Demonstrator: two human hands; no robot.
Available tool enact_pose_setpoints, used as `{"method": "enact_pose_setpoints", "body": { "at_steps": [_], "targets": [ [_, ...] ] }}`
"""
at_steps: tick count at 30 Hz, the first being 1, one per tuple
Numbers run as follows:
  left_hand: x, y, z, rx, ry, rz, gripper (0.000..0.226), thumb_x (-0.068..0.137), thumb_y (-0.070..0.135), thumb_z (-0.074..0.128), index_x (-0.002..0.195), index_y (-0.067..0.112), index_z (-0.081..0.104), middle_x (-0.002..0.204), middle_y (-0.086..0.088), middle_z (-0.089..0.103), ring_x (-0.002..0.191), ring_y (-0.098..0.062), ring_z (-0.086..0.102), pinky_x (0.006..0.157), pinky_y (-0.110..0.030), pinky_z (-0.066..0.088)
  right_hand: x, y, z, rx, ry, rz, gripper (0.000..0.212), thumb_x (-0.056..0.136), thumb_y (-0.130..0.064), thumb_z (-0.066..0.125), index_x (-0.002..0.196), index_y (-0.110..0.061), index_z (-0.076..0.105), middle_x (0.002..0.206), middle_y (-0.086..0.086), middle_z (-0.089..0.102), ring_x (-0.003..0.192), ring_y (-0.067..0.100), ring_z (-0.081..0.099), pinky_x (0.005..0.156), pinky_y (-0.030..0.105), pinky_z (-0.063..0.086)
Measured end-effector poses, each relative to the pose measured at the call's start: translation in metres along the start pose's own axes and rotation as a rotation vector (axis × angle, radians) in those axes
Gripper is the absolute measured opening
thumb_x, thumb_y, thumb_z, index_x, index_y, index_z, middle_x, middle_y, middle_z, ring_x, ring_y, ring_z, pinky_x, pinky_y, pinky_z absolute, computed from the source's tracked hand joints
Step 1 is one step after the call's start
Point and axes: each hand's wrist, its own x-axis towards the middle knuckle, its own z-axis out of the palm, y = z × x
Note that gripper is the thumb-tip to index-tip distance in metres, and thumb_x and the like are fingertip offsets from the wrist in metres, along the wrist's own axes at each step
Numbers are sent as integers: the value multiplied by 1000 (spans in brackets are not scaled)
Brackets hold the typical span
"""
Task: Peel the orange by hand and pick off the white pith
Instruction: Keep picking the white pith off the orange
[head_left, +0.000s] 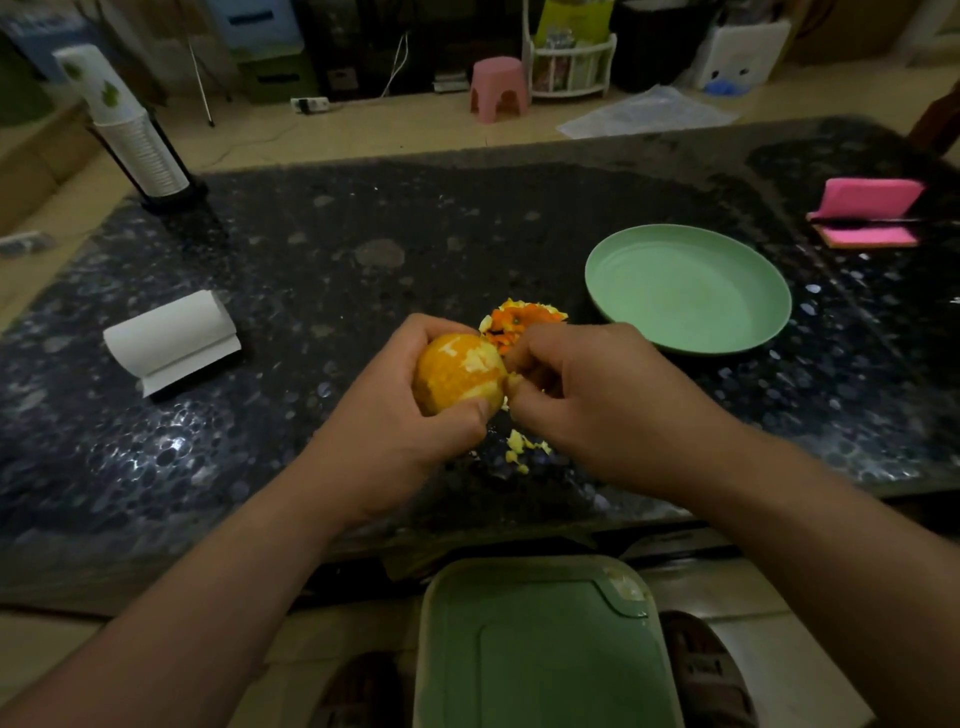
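Observation:
My left hand (395, 415) grips a peeled orange (457, 371) above the dark speckled table (311, 270); pale pith patches still cling to its top and right side. My right hand (576, 395) is curled against the orange's right side, its fingertips pinching a bit of pith there. A pile of orange peel (519, 319) lies on the table just behind my hands. Small yellowish pith scraps (524, 449) lie on the table below the orange.
An empty green plate (685, 288) sits to the right of the peel. A folded white tissue holder (171, 340) is at left, a cup stack (132, 135) far left, a pink sponge (867, 213) far right. A green bin lid (540, 644) is below the table edge.

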Motion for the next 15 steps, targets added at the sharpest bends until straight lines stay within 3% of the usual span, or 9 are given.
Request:
{"method": "enact_pose_setpoints", "body": {
  "at_steps": [4, 7, 11, 13, 15],
  "targets": [
    [0, -1, 1, 0, 1, -18, 47, 76, 30, 73, 121, 34, 58, 101, 3, 65, 75, -3, 63, 62, -22, 54, 1, 1, 6, -81, 74, -63, 15, 95, -29, 62, 81, -26, 59, 65, -7, 53, 57, 10, 49, 52, 34, 41],
    [-1, -2, 3, -61, -53, -31, 50, 71, 36, 76, 120, 33, 61, 99, 4, 67, 76, -6, 63, 62, -23, 54, 2, 4, 3, -24, 107, -40, 11, 96, -22, 62, 87, -26, 67, 64, -8, 57, 57, 10, 52, 53, 33, 43],
    [3, -10, 6, -450, -83, -156, 64, 67, 33, 78, 126, 15, 59, 97, -8, 69, 71, -20, 64, 51, -28, 49, 4, 14, 3, 151, 64, 80, 17, 103, -20, 59, 98, -28, 73, 65, -6, 64, 54, 7, 55, 49, 19, 39],
    [6, -12, 6, -588, -66, -239, 65, 70, 28, 75, 129, 10, 54, 97, -15, 69, 69, -25, 64, 48, -29, 46, 9, 23, 9, 77, -3, 140, 22, 108, -28, 52, 97, -24, 70, 75, -1, 68, 59, 9, 58, 57, 33, 50],
    [8, -14, 7, -656, -47, -274, 54, 78, 22, 67, 127, 6, 52, 100, -22, 66, 67, -28, 63, 46, -29, 44, 13, 30, 17, -57, -121, 204, 33, 111, -37, 46, 88, -19, 62, 81, 0, 66, 73, 21, 61, 67, 42, 52]
  ]
}}
